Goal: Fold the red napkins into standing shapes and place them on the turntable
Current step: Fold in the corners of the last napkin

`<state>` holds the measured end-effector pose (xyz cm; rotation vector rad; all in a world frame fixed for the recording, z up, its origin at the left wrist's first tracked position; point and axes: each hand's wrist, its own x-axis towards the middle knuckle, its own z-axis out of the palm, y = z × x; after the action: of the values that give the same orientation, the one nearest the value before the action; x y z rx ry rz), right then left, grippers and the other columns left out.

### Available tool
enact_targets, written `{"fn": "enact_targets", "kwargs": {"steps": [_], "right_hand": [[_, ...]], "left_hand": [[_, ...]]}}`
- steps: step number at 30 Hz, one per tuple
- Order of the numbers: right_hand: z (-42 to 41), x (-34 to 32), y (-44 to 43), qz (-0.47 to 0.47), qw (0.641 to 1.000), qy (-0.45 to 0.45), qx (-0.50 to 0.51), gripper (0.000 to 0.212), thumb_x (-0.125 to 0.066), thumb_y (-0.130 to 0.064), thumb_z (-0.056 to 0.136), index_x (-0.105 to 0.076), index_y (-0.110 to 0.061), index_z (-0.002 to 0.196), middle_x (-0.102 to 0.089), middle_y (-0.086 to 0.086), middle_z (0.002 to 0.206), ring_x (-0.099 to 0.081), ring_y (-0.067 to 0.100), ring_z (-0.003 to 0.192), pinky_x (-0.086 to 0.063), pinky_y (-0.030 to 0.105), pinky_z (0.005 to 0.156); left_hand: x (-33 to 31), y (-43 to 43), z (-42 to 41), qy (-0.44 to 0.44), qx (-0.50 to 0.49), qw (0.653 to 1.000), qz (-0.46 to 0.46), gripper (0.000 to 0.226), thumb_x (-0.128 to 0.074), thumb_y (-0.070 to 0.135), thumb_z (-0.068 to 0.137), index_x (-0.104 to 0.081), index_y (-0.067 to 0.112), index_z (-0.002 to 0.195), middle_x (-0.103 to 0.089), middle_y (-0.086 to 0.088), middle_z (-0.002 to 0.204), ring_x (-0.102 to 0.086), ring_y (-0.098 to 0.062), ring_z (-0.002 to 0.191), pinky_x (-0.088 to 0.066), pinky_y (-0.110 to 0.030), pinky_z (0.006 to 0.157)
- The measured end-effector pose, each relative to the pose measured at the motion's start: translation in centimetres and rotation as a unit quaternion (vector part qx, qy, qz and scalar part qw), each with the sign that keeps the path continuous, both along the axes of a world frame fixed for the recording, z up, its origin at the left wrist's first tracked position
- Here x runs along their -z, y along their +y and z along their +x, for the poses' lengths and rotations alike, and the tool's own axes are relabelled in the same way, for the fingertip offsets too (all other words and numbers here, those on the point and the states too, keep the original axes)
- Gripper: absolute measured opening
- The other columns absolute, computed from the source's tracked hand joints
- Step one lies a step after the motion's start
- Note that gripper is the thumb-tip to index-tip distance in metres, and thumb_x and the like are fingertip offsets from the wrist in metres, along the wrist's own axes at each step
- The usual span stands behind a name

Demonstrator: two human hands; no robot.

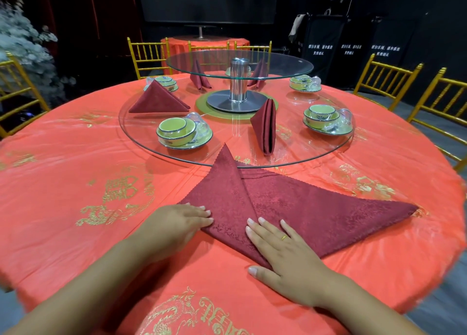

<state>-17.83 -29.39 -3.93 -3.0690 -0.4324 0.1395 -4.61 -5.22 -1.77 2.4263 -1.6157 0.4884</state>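
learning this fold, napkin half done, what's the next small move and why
Probably the right hand should fold the right corner of the napkin up to the top point: the left flap is already folded up under the left hand, while the right corner lies flat.

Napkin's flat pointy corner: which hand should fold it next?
Probably the right hand: it lies flat on the napkin, nearer that unfolded corner, while the left hand presses the already folded side.
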Motion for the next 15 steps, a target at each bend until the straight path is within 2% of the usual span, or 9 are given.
{"fn": "enact_targets", "kwargs": {"steps": [1, 3, 4, 10, 13, 15], "right_hand": [[0.0, 0.0, 0.0, 0.005, 1.000, 0.000, -0.001, 0.081, 0.001, -0.071, 0.081, 0.010, -0.029, 0.150, 0.025, -0.018, 0.152, 0.029, 0.006, 0.138, 0.025, 0.039, 0.111], [0.0, -0.1, -0.1, 0.013, 1.000, 0.004, -0.010, 0.078, -0.003, -0.069, 0.084, 0.008, -0.030, 0.151, 0.024, -0.019, 0.152, 0.030, 0.005, 0.138, 0.024, 0.039, 0.112], [-0.1, -0.1, -0.1, 0.016, 1.000, 0.007, -0.019, 0.076, -0.005, -0.068, 0.085, 0.007, -0.030, 0.151, 0.023, -0.019, 0.152, 0.030, 0.004, 0.138, 0.024, 0.038, 0.112], [-0.2, -0.5, 0.0, 0.029, 0.995, 0.014, -0.092, 0.067, -0.009, -0.062, 0.091, 0.000, -0.035, 0.151, 0.015, -0.022, 0.154, 0.026, -0.002, 0.138, 0.024, 0.040, 0.112], [-0.2, -0.7, 0.0, 0.021, 0.993, 0.005, -0.116, 0.060, -0.012, -0.058, 0.094, -0.004, -0.037, 0.150, 0.010, -0.022, 0.155, 0.022, 0.001, 0.141, 0.025, 0.046, 0.110], [-0.2, -0.7, -0.1, 0.012, 0.992, -0.007, -0.125, 0.059, -0.015, -0.057, 0.095, -0.007, -0.038, 0.150, 0.006, -0.021, 0.155, 0.018, 0.004, 0.142, 0.024, 0.049, 0.109]], "left_hand": [[0.1, 0.4, -0.2, 0.012, 0.002, 1.000, -0.014, 0.024, -0.069, 0.006, 0.076, -0.077, 0.015, 0.097, -0.073, -0.001, 0.103, -0.071, -0.017, 0.094, -0.060, -0.038, 0.071], [0.2, 1.3, -1.0, 0.049, -0.008, 0.998, -0.029, 0.033, -0.046, 0.016, 0.086, -0.076, 0.016, 0.100, -0.072, 0.001, 0.108, -0.069, -0.016, 0.099, -0.059, -0.034, 0.075], [0.3, 1.8, -1.5, 0.062, -0.016, 0.998, -0.028, 0.038, -0.041, 0.019, 0.087, -0.076, 0.018, 0.102, -0.071, 0.003, 0.110, -0.068, -0.015, 0.102, -0.058, -0.033, 0.077], [0.4, 4.3, -5.0, 0.070, -0.047, 0.996, -0.024, 0.043, -0.034, 0.033, 0.098, -0.075, 0.022, 0.102, -0.072, 0.010, 0.107, -0.068, -0.012, 0.101, -0.059, -0.029, 0.074], [0.4, 4.8, -6.6, 0.059, -0.066, 0.996, -0.004, 0.036, -0.044, 0.024, 0.082, -0.077, 0.024, 0.095, -0.074, 0.012, 0.098, -0.071, -0.010, 0.091, -0.059, -0.025, 0.066], [0.1, 4.7, -7.1, 0.052, -0.075, 0.996, -0.010, 0.033, -0.046, 0.026, 0.080, -0.078, 0.025, 0.089, -0.074, 0.012, 0.092, -0.071, -0.010, 0.088, -0.059, -0.026, 0.069]]}}
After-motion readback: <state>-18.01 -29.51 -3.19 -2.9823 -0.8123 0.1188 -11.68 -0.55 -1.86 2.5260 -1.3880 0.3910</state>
